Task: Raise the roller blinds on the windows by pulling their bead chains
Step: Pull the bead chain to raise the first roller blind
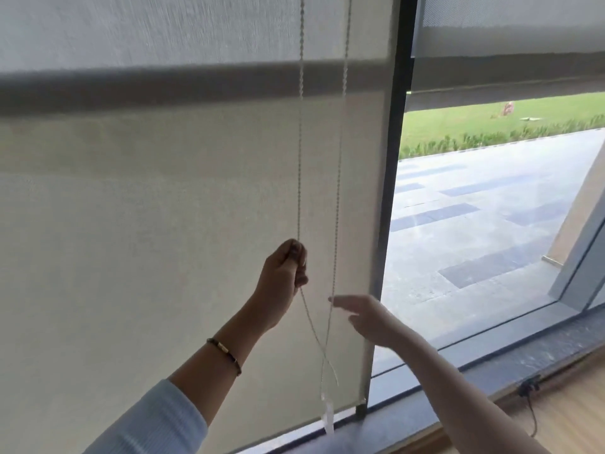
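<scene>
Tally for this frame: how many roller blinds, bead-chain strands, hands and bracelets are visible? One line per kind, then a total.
Roller blinds: 2, the lowered blind and the raised blind
Bead-chain strands: 2, the left strand and the right strand
Hands: 2, the left hand closed on the left strand, the right hand open
Bracelets: 1, the bracelet on the left wrist
Total: 7

cream roller blind (163, 224), white bead chain (299, 165), pale-blue sleeve (154, 424)

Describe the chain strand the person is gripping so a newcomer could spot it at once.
Start at the lowered blind left of the dark window post. Two strands hang before its right edge. The gripped strand is the left one, running into the closed left hand; the right strand hangs free.
</scene>
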